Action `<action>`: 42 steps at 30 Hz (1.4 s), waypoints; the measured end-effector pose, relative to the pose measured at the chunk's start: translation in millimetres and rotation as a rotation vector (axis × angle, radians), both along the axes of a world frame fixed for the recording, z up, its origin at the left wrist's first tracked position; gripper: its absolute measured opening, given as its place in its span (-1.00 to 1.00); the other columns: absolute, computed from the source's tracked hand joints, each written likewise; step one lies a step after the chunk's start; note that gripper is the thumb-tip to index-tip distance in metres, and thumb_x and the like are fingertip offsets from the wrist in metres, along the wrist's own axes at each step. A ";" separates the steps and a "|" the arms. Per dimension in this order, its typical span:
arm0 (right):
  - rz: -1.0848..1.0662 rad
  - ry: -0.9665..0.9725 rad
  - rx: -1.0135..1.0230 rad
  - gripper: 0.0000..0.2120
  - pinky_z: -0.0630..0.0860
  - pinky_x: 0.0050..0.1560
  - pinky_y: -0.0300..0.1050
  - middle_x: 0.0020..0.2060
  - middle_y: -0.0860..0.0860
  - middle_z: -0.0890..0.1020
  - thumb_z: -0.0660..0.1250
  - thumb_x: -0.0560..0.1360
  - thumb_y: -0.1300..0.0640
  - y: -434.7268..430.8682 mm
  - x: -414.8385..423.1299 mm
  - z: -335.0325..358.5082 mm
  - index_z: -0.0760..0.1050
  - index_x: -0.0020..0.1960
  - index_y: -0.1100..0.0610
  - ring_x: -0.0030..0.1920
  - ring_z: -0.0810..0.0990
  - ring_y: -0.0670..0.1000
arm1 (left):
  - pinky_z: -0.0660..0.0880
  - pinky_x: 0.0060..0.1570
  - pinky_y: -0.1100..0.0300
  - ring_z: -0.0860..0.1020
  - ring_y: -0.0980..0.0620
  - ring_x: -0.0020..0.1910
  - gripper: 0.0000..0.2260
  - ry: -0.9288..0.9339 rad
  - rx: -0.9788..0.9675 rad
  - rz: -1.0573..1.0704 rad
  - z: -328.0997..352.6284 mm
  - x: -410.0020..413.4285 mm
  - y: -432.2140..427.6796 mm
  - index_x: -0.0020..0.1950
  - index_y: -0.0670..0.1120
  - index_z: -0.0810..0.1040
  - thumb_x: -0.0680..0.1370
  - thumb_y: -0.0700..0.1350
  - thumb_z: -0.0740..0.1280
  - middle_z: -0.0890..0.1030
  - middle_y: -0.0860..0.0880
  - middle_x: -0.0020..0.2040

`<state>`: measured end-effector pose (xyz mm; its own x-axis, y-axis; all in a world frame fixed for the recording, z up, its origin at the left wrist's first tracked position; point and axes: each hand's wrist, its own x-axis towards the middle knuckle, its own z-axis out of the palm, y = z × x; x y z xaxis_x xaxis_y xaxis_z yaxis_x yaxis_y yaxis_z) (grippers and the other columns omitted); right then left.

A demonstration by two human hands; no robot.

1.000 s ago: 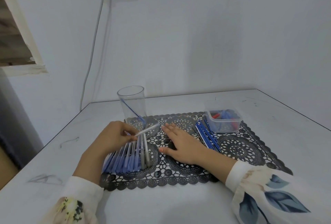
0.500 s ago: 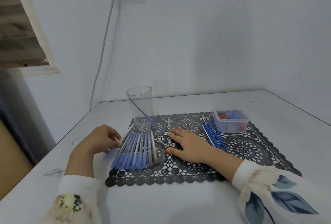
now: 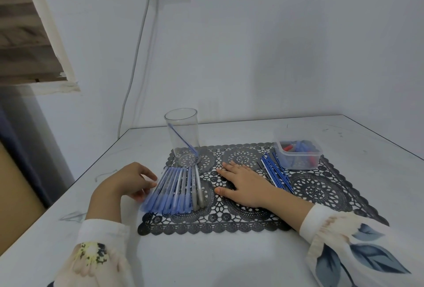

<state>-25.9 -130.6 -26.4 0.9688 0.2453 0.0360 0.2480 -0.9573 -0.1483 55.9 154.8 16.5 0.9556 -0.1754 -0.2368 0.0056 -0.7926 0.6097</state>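
Right beside the fingertips of the left hand (image 3: 125,183) lies the row of pens (image 3: 176,191), side by side on the black lacy mat (image 3: 321,197). The fingers are bent and reach the pen closest to them. That spot is blurry, so I cannot tell if they pinch the pen or only touch it. The right hand (image 3: 245,187) lies flat on the mat on the far side of the row, fingers straight, holding nothing. Just past the fingertips of both hands stands a clear cup (image 3: 183,135) with one thin blue stick inside.

The pens look light, hard and smooth. They are round, so they will likely roll or slip if pushed. It seems best to pinch one pen in the middle with thumb and two fingers and lift it straight up. The cup is tall and nearly empty, so it may tip easily.
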 end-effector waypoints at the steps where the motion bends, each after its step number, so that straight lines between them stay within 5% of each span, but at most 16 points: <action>1: -0.001 -0.001 0.000 -0.32 -0.08 0.49 0.03 0.52 -0.02 -0.01 -0.01 0.53 -0.32 0.1 0.2 -0.2 -0.02 0.53 -0.02 0.51 -0.07 0.00 | 0.49 -0.46 0.23 0.53 0.03 -0.52 -0.88 -0.004 -0.005 0.006 -0.5 0.2 0.8 0.07 -0.17 0.57 0.54 -0.23 0.33 0.61 -0.14 -0.34; 4: -0.005 0.006 0.004 -0.32 -0.07 0.49 0.02 0.52 -0.02 -0.01 -0.01 0.53 -0.32 0.6 -0.1 1.0 -0.01 0.53 -0.03 0.51 -0.06 0.00 | 0.42 -0.42 0.25 0.51 0.04 -0.44 -0.89 -0.127 0.063 0.032 -5.1 5.7 6.5 0.04 -0.12 0.59 0.57 -0.18 0.29 0.61 -0.07 -0.32; 7: -0.013 0.022 0.048 -0.34 -0.02 0.49 0.02 0.52 -0.02 0.04 0.04 0.52 -0.31 1.3 -1.7 4.4 0.04 0.52 -0.02 0.51 -0.01 0.00 | 0.43 -0.13 0.17 0.53 -0.01 -0.14 -0.84 -0.351 0.070 0.091 -18.3 17.4 8.6 0.08 -0.08 0.61 0.56 -0.10 0.29 0.62 -0.08 -0.10; 11: -0.060 -0.025 0.264 -0.49 0.24 0.38 -0.05 0.41 0.00 0.35 0.17 0.55 -0.16 7.0 -5.8 23.4 0.29 0.43 0.03 0.37 0.33 -0.01 | 0.35 0.24 0.01 0.43 -0.06 0.25 -0.76 -0.562 0.028 0.086 -43.8 30.9 -0.3 0.23 -0.02 0.55 0.58 -0.10 0.24 0.53 -0.06 0.24; 20: -0.092 -0.408 0.760 -0.79 0.40 -0.04 -0.40 -0.02 -0.01 0.65 0.25 0.53 0.20 50.9 26.4 106.7 0.59 0.10 0.10 -0.07 0.55 -0.11 | 0.12 0.39 0.08 0.23 0.04 0.44 -0.64 -0.439 0.137 0.068 -58.3 33.7 -7.2 0.42 0.05 0.35 0.63 0.01 0.12 0.28 0.04 0.47; 24: -0.095 -0.400 0.707 -0.74 0.34 -0.08 -0.46 0.03 0.06 0.64 0.19 0.53 0.31 77.6 66.1 135.0 0.61 0.08 0.15 -0.01 0.58 -0.05 | 0.12 0.39 0.09 0.23 0.06 0.44 -0.64 -0.445 0.134 0.082 -55.1 31.7 -6.7 0.41 0.05 0.36 0.61 0.01 0.13 0.28 0.04 0.47; 28: -0.141 -0.214 0.563 -0.76 0.47 -0.11 -0.29 0.02 0.11 0.65 0.23 0.49 0.37 95.1 100.7 157.1 0.63 0.03 0.22 0.00 0.61 0.03 | 0.11 0.39 0.09 0.22 0.06 0.44 -0.64 -0.427 0.132 0.065 -52.8 33.3 -5.7 0.42 0.06 0.35 0.62 0.01 0.13 0.27 0.05 0.47; 30: -0.151 -0.130 0.453 -0.82 0.50 -0.28 -0.24 -0.11 0.14 0.68 0.30 0.44 0.34 101.3 111.8 166.2 0.63 -0.02 0.28 -0.21 0.60 0.04 | 0.09 0.40 0.10 0.21 0.06 0.45 -0.64 -0.411 0.130 0.053 -52.1 35.8 -4.2 0.42 0.06 0.35 0.62 0.01 0.12 0.26 0.05 0.48; 32: -0.172 -0.115 0.263 -0.88 0.34 -0.46 -0.29 -0.39 0.09 0.63 0.32 0.34 0.34 105.5 122.8 172.1 0.59 -0.29 0.19 -0.39 0.46 0.02 | 0.09 0.40 0.09 0.21 0.06 0.45 -0.64 -0.405 0.122 0.049 -52.2 37.6 -3.2 0.41 0.07 0.35 0.61 0.01 0.13 0.26 0.05 0.48; 34: -0.208 -0.059 0.116 -0.71 0.19 -0.54 -0.30 -0.63 -0.04 0.45 0.32 0.29 0.31 108.6 130.8 175.6 0.33 -0.52 0.08 -0.50 0.34 0.00 | 0.09 0.40 0.09 0.22 0.06 0.44 -0.64 -0.399 0.121 0.049 -51.8 38.4 -4.0 0.41 0.07 0.35 0.61 0.01 0.14 0.26 0.06 0.48; 36: -0.198 0.068 0.063 -0.72 0.33 -0.47 -0.30 -0.57 -0.05 0.57 0.41 0.30 0.24 108.7 137.4 175.9 0.42 -0.52 0.10 -0.49 0.47 -0.07 | 0.09 0.41 0.08 0.21 0.05 0.45 -0.64 -0.389 0.128 0.049 -50.9 39.8 -4.7 0.42 0.07 0.34 0.61 0.01 0.14 0.25 0.05 0.48; 38: -0.176 0.215 0.089 -0.88 0.57 -0.20 -0.22 -0.31 0.08 0.70 0.48 0.34 0.21 107.9 142.0 173.7 0.57 -0.34 0.20 -0.33 0.63 -0.04 | 0.10 0.42 0.08 0.21 0.04 0.45 -0.62 -0.374 0.135 0.049 -50.2 40.6 -5.5 0.43 0.06 0.33 0.61 0.01 0.15 0.24 0.05 0.49; 42: -0.126 0.328 0.174 -0.90 0.60 0.03 -0.01 -0.14 0.19 0.65 0.42 0.41 0.33 108.6 145.0 168.1 0.58 -0.08 0.30 -0.24 0.65 0.12 | 0.09 0.42 0.08 0.19 0.03 0.46 -0.61 -0.363 0.150 0.041 -48.6 40.0 -7.4 0.44 0.04 0.31 0.61 0.01 0.16 0.23 0.03 0.49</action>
<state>119.2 -22.0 141.7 0.9579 0.1408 -0.2500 0.0422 -0.9310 -0.3626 95.9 147.4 -32.1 0.9874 -0.1243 0.0982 -0.1556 -0.8767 0.4552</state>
